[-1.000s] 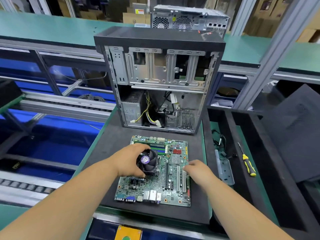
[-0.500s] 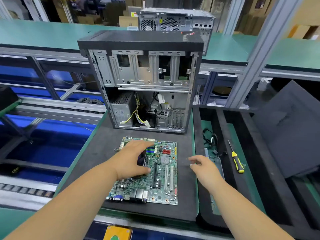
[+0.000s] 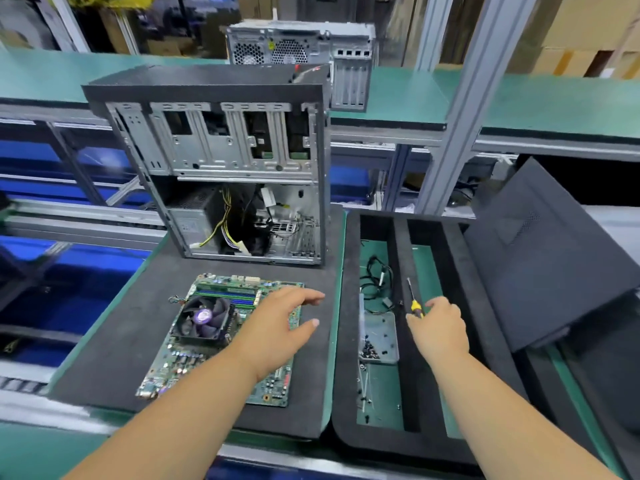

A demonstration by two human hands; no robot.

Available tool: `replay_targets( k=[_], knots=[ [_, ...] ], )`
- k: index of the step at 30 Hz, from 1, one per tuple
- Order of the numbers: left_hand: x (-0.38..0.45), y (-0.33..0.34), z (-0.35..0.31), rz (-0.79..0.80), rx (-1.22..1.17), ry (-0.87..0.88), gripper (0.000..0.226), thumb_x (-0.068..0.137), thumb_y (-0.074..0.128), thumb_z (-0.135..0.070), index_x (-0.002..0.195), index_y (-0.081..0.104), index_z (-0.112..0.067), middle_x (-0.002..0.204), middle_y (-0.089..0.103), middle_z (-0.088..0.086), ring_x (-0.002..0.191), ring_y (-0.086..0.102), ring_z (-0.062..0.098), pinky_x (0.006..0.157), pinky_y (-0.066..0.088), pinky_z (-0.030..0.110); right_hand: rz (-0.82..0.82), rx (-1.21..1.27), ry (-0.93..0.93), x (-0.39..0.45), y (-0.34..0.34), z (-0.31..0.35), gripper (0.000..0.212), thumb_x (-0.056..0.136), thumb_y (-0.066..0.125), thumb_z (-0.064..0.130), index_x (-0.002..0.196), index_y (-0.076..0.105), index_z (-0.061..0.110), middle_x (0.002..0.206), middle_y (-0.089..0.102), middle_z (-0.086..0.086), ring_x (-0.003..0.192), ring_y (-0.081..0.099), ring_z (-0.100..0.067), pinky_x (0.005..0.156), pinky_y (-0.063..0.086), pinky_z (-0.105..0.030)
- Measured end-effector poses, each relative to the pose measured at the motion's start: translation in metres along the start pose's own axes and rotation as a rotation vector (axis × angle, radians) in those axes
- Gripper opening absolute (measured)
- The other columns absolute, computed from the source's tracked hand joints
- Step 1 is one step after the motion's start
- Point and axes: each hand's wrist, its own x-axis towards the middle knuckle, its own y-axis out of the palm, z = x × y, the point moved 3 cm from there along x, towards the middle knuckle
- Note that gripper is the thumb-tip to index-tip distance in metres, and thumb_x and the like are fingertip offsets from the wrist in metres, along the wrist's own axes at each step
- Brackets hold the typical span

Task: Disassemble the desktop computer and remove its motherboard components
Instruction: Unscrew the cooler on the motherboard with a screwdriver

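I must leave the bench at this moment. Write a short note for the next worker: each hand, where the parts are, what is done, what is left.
Left hand: open, fingers spread above the right side of the motherboard, holding nothing.
Right hand: reaching over the foam tray, fingers at the yellow handle of the screwdriver; a grip is not clear.
Motherboard lies flat on the black mat in front of the open case; the cooler fan is on it.
Screws sit in the small clear box in the tray.
Done: board is out of the case.
Left: probably take the fan and other parts off the board.
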Motion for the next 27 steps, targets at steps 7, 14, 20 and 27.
replay_targets(
  k=[7,14,20,27],
  knots=[
    [0.001,0.013,-0.015,-0.008,0.024,-0.044,0.036,0.087,0.064,-0.026,0.118,0.058,-0.043,0.114,0.055,-0.031,0.117,0.047,-0.006,0.100,0.035,0.015,0.110,-0.013,-0.020,0.012,0.015,-0.009,0.034,0.084,0.067,0.035,0.101,0.048,0.012,0.098,0.048,-0.006,0.090,0.055,-0.031,0.068,0.047,-0.035],
    [-0.002,0.006,-0.016,-0.037,-0.018,-0.070,0.037,0.087,0.065,-0.019,0.118,0.061,-0.039,0.113,0.057,-0.029,0.115,0.049,-0.005,0.100,0.035,0.014,0.137,-0.015,0.007,0.020,0.019,-0.014,0.018,0.087,0.062,0.018,0.091,0.049,0.006,0.095,0.057,-0.013,0.076,0.055,-0.030,0.057,0.040,-0.031],
    [-0.006,-0.023,0.011,-0.103,-0.013,-0.106,0.037,0.085,0.068,-0.016,0.115,0.061,-0.037,0.111,0.057,-0.025,0.108,0.052,-0.006,0.097,0.039,0.014,-0.042,0.367,-0.038,-0.006,-0.003,0.025,0.015,0.088,0.059,0.021,0.099,0.049,0.020,0.079,0.059,0.001,0.062,0.056,-0.017,0.050,0.036,-0.029],
    [-0.009,-0.080,0.087,-0.069,0.288,-0.249,0.057,0.078,0.072,-0.044,0.128,0.053,-0.027,0.123,0.052,-0.009,0.120,0.045,0.013,0.104,0.037,0.033,0.028,0.665,-0.226,-0.063,-0.001,0.138,0.013,0.081,0.069,0.028,0.078,0.058,0.034,0.068,0.061,0.013,0.052,0.050,-0.001,0.049,0.036,-0.023]
  ],
)
